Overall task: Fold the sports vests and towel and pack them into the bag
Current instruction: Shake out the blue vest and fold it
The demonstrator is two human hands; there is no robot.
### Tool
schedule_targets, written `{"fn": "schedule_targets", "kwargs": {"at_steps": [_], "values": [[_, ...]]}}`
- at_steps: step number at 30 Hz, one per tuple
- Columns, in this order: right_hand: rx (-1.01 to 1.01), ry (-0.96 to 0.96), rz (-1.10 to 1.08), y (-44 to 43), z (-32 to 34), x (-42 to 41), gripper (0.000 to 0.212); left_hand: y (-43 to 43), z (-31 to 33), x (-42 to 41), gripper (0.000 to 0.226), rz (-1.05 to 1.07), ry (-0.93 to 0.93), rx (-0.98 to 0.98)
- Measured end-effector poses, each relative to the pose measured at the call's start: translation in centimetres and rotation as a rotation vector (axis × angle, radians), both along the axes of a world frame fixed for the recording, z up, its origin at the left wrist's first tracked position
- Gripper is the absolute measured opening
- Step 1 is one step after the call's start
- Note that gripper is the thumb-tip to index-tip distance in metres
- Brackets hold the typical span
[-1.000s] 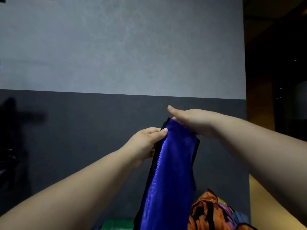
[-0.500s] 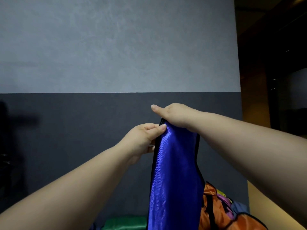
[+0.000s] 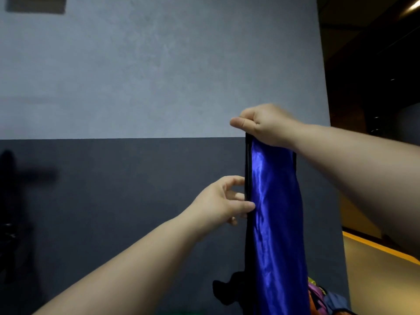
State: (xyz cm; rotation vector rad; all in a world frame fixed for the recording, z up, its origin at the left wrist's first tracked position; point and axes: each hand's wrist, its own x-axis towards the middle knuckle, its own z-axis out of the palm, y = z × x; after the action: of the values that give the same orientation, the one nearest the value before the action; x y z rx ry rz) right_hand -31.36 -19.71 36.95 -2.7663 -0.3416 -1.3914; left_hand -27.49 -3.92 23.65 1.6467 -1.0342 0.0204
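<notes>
"Holding the blue vest (image 3: pixel 277 212) up at arm's length let it hang straight, didn't it? Our right hand (image 3: pixel 266 126) was clenched on its top, at twelve o'clock of the cloth, so its own weight pulled the creases out."

"Yes, and our left hand (image 3: pixel 223 201) was at nine o'clock of it, at the black trim (image 3: pixel 247 178). The thumb lay on the front of that edge and the fingers reached behind it. Whether the pinch had closed, we could not tell."

"We judged that we wanted the long edges lined up before folding. The satin was thin, slick and glossy, with soft lengthwise ripples, and we thought it would slide out of a loose hold."

"So it hung as a narrow band before the two-tone grey wall (image 3: pixel 136 64), at four o'clock of our view. Other bright garments (image 3: pixel 318 294) lay heaped at five o'clock, beside its lower part. We could not make out the bag."
</notes>
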Motion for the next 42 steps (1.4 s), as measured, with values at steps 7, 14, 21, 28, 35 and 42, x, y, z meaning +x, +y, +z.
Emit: {"fn": "schedule_targets", "kwargs": {"at_steps": [7,14,21,28,35,42], "values": [[-0.038,-0.060,-0.005,-1.2,3.0,-0.6,0.053,-1.0,-0.5,-0.4,0.040,0.026,-0.102,0.060],[-0.070,-0.078,-0.035,-2.2,2.9,-1.0,0.053,-0.6,-1.4,-0.7,0.035,0.003,-0.120,0.009],[-0.079,-0.117,-0.001,-1.8,3.5,-1.1,0.052,-0.6,-3.5,0.7,0.027,-0.072,-0.130,0.002],[-0.085,-0.148,0.015,-2.2,3.9,-1.1,0.052,-0.1,-5.7,0.8,0.031,-0.088,-0.097,0.000],[-0.117,-0.177,-0.027,-2.9,3.6,-1.1,0.061,0.1,-6.5,0.6,0.047,0.056,-0.237,-0.062],[-0.074,-0.138,-0.059,-2.2,3.1,-0.6,0.055,-1.2,-6.3,0.3,0.037,0.070,-0.098,0.020]]}}
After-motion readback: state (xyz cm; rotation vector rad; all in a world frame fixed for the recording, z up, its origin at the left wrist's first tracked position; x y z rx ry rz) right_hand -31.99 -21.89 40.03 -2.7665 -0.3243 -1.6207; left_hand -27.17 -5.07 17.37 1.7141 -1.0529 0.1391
